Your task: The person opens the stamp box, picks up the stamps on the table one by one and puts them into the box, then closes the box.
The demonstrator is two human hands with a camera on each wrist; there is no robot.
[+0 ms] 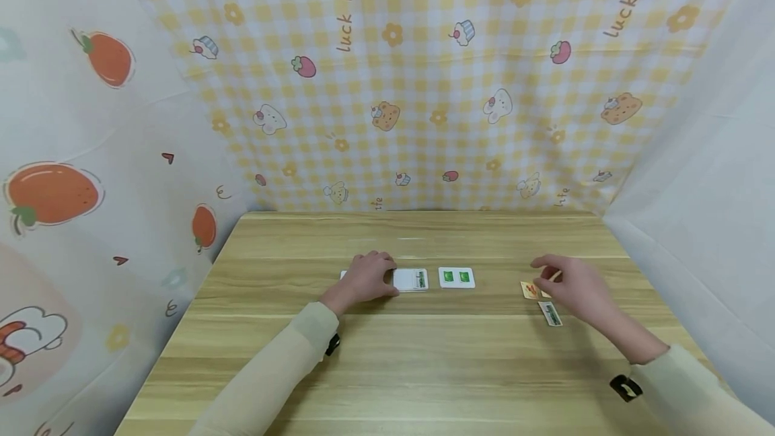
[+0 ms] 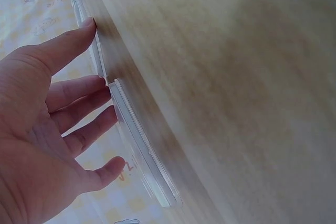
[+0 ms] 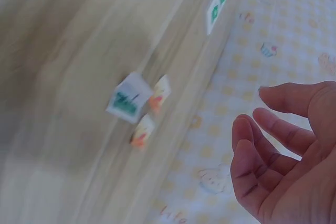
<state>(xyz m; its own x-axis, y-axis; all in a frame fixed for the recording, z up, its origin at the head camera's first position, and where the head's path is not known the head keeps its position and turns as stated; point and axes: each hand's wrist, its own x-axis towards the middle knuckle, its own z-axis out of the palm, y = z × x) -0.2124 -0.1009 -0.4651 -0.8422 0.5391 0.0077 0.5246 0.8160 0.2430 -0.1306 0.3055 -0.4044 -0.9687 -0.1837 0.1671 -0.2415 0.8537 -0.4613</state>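
My left hand (image 1: 365, 277) is at a long white card (image 1: 407, 279) on the table, thumb and index finger at opposite long edges of its left end. A small green-grey picture lies at that card's right end. Under the same hand, a thick white card stack (image 2: 142, 145) shows in the left wrist view. To the right lies a white card with two green pictures (image 1: 457, 278). My right hand (image 1: 575, 284) hovers with bent fingers and nothing between them, above small orange picture cards (image 1: 529, 290) and a small green-picture card (image 1: 550, 313).
The wooden table (image 1: 424, 369) runs back to a yellow checked cloth (image 1: 418, 147). White cloths with printed fruit hang on the left side, and a plain white cloth (image 1: 696, 187) on the right. Dark straps show at both wrists.
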